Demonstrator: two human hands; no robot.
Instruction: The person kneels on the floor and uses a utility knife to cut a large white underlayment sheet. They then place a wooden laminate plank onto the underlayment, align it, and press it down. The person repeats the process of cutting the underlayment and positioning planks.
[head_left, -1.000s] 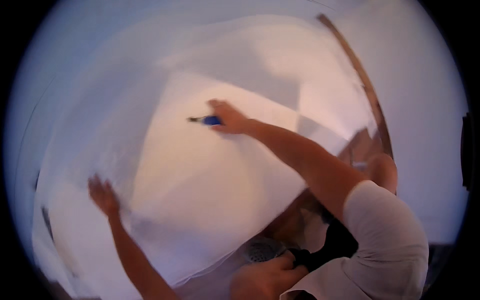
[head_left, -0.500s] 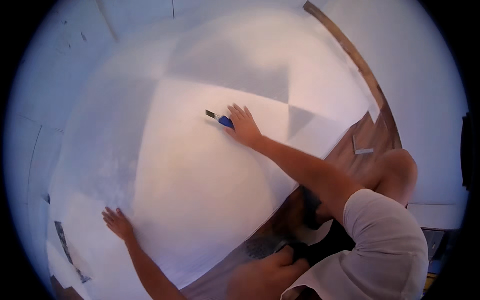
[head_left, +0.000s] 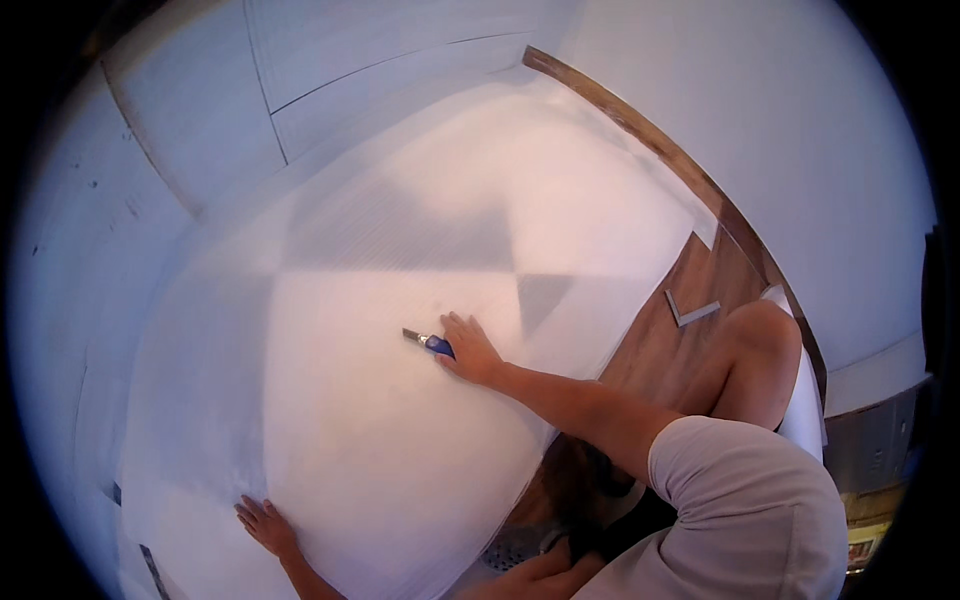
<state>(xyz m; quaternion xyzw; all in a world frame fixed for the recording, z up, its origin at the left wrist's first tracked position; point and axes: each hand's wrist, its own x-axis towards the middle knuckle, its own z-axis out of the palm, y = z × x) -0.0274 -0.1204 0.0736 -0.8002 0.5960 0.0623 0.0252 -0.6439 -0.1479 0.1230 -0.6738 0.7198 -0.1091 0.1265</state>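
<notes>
Right hand (head_left: 470,350) gripping knife (head_left: 432,343) over white sheet (head_left: 380,450), fingertips extended, handle's rear hidden by palm, left hand (head_left: 268,527) spread on sheet, forearm (head_left: 308,575) cut off below, perforated item (head_left: 503,556) indistinct.

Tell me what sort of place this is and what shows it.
Probably a room under renovation, seemingly with its floor being covered: brown wood planks show beside a broad white sheet, an L-shaped metal square lies on the planks, and the right hand has a blue-handled utility knife.
</notes>
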